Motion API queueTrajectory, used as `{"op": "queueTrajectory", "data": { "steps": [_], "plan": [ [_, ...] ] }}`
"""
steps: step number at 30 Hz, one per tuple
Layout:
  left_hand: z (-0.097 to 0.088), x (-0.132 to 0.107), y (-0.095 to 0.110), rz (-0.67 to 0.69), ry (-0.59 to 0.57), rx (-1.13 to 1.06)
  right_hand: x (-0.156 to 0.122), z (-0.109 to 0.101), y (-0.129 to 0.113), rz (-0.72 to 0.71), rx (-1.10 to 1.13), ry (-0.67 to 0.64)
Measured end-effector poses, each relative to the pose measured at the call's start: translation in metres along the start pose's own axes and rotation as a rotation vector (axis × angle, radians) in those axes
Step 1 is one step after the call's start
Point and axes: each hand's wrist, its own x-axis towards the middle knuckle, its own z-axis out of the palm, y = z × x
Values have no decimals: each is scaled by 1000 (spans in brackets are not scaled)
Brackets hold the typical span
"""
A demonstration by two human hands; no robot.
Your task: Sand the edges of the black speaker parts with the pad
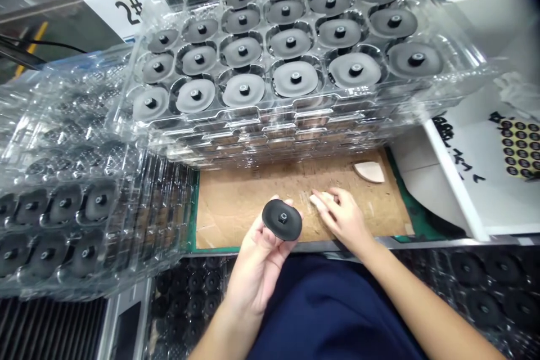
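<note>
My left hand [264,259] is closed around a black oval disc [272,226] with a short hollow stub in its middle. The disc is tilted toward me, stub side up, above the front edge of the cardboard. My right hand [343,219] rests low over the cardboard sheet [253,197], fingers curled and pinched on a small whitish piece [324,197], mostly hidden by the fingers. Beyond that hand lies a pale wedge-shaped pad [369,171]. Directly behind, a clear plastic tray [270,87] holds rows of similar black discs, each in its own pocket.
More clear trays [164,197] are stacked at the left, with discs inside. On the right a white bin [455,180] contains a sheet of round black stickers [521,148] and black scraps. A paper sign [126,5] marked 2# stands behind. Filled trays [485,287] also sit below the bench edge.
</note>
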Motion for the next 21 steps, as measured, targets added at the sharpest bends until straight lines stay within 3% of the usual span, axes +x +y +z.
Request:
{"op": "queueTrajectory", "data": {
  "steps": [8, 12, 14, 16, 19, 21],
  "plan": [
    [2, 0, -2, 50, 66, 50, 43, -16, 1, 136, 170, 96],
    [8, -2, -4, 60, 34, 70, 58, -51, -49, 146, 321, 60],
    [9, -2, -6, 53, -7, 74, 54, -72, -87, 74, 411, 38],
    [9, -2, -8, 14, -29, 81, 47, -89, -117, -81, 509, -75],
    [8, -1, -11, -2, 12, 92, 45, -101, -137, -201, 498, -365],
    [9, -1, -12, 4, 18, 88, 48, -101, -138, -195, 464, -356]
  ]
}}
